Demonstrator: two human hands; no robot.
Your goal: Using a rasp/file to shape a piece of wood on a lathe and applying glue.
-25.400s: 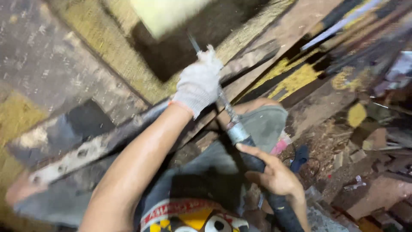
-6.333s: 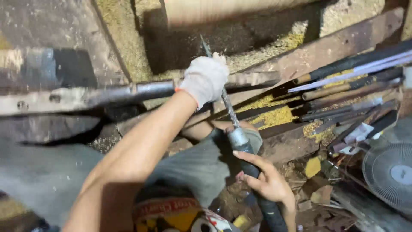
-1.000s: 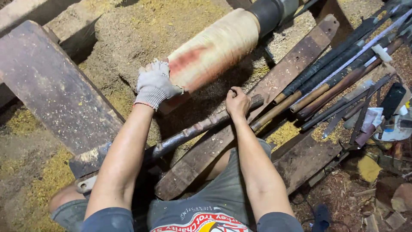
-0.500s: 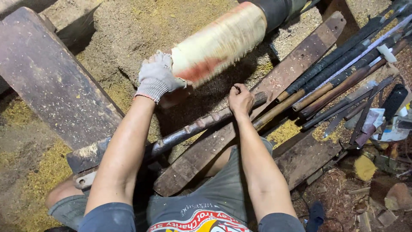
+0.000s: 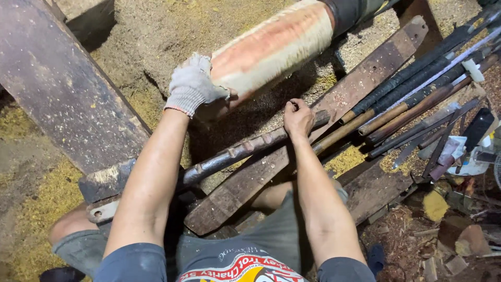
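I've got the wooden cylinder (image 5: 271,49) mounted on the lathe w/ my gloved left hand (image 5: 194,87) cupped round its near end, so I read this as a feel-check of the turned surface btwn cuts. My right hand (image 5: 297,117) is clenched on the metal tool-rest bar (image 5: 235,153) just below it; the long-handled chisels (image 5: 412,94) lie to its right on the plank (image 5: 334,115). Next calls for picking 1 chisel and bracing it on that bar.

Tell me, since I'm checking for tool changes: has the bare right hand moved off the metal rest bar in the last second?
No. The right hand stays on the metal rest bar, at the same spot beside the dark plank.
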